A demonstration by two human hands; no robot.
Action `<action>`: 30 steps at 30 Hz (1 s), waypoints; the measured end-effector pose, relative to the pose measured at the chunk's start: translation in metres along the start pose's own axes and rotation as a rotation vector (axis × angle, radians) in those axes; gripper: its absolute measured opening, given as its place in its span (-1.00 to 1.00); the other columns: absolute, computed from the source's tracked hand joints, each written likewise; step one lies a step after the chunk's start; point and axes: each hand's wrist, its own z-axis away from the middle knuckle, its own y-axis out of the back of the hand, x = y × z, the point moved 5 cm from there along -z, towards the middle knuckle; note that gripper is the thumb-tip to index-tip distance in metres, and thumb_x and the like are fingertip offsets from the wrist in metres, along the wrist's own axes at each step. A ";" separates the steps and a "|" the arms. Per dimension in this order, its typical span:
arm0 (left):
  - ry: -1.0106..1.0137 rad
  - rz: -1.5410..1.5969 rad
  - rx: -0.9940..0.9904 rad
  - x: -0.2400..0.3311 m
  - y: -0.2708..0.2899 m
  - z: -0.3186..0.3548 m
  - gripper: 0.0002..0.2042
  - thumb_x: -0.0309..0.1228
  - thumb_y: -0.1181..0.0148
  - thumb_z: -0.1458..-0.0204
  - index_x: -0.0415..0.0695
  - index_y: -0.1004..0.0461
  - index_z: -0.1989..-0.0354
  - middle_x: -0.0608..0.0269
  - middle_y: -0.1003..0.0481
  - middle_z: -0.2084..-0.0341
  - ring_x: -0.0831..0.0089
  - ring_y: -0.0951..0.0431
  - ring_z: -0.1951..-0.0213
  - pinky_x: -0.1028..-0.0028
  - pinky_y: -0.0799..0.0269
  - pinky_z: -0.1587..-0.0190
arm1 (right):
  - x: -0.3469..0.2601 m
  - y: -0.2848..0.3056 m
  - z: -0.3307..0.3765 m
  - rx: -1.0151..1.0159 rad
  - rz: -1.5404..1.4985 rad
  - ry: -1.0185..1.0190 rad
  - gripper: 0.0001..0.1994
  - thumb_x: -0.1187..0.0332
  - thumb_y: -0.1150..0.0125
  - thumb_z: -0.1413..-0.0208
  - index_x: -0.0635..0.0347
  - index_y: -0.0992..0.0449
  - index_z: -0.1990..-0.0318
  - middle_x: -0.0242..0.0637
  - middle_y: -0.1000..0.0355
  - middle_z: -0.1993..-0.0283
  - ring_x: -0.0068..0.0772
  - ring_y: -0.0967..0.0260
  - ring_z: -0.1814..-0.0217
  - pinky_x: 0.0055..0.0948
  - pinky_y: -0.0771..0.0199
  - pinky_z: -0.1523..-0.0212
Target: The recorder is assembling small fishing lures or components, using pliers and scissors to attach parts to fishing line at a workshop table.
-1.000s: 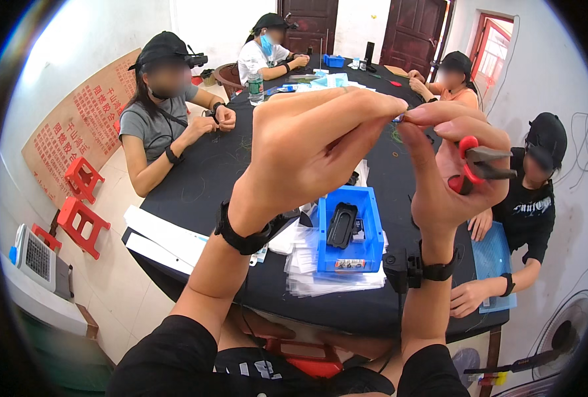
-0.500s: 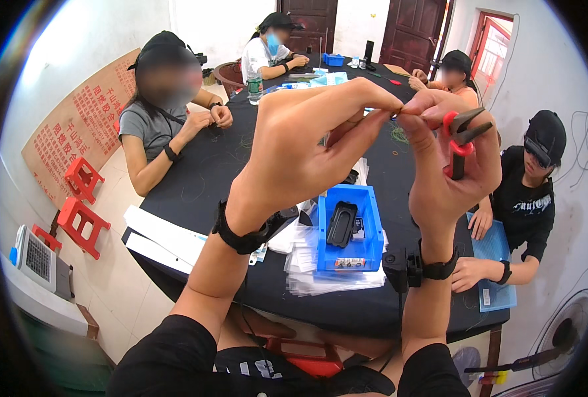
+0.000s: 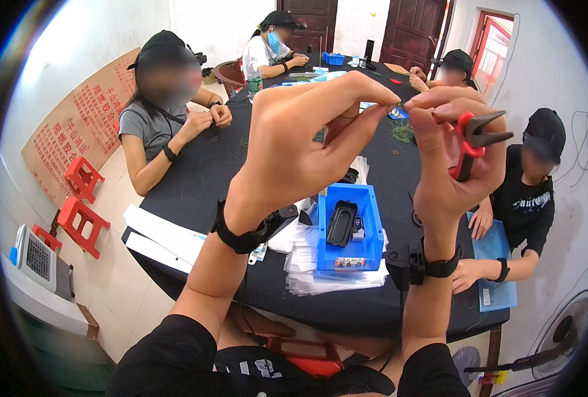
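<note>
In the right hand [image 3: 443,175], red-handled pliers [image 3: 475,136] sit clasped, jaws outward; the left hand [image 3: 300,135] pinches, contents unclear.

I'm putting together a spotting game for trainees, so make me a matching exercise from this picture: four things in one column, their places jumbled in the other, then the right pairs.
Things:
1. Red-handled pliers
2. Black case
3. White strips
4. Water bottle

Places:
A. Upright, beyond the left hand
B. Held in the right hand
C. Flat along the left edge of the table
D. Inside the blue bin

Right pairs: 1-B, 2-D, 3-C, 4-A
</note>
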 end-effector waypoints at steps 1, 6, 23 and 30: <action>0.004 0.004 0.001 0.000 0.000 0.000 -0.85 -0.61 -0.37 -0.03 -0.14 -0.66 0.23 0.34 -0.39 0.72 0.60 -0.36 0.68 0.55 -0.20 0.59 | 0.000 0.000 0.000 -0.013 0.011 0.010 -0.76 0.71 -0.36 -0.11 0.38 -0.49 0.09 -0.09 -0.55 0.15 -0.35 -0.53 0.08 -0.40 -0.54 -0.02; 0.023 0.007 -0.008 0.001 -0.001 0.001 -0.86 -0.61 -0.36 -0.03 -0.14 -0.66 0.24 0.33 -0.39 0.72 0.60 -0.36 0.68 0.55 -0.20 0.58 | 0.000 0.001 0.000 -0.068 0.072 0.062 -0.74 0.69 -0.38 -0.07 0.43 -0.49 0.09 -0.04 -0.56 0.13 -0.31 -0.54 0.06 -0.38 -0.52 -0.02; 0.004 -0.033 0.009 -0.002 -0.003 0.001 -0.87 -0.58 -0.35 -0.03 -0.13 -0.66 0.24 0.37 -0.34 0.78 0.63 -0.31 0.72 0.57 -0.14 0.61 | 0.001 0.001 0.000 -0.081 0.158 0.082 -0.73 0.66 -0.41 -0.01 0.43 -0.52 0.12 -0.08 -0.58 0.14 -0.38 -0.54 0.10 -0.46 -0.51 0.01; 0.003 -0.026 -0.008 0.000 -0.004 0.002 -0.87 -0.58 -0.35 -0.02 -0.13 -0.66 0.25 0.37 -0.33 0.77 0.61 -0.31 0.72 0.56 -0.15 0.61 | 0.005 -0.001 0.002 -0.057 0.106 0.029 -0.71 0.68 -0.39 -0.04 0.40 -0.51 0.08 -0.17 -0.55 0.12 -0.48 -0.49 0.13 -0.54 -0.49 0.06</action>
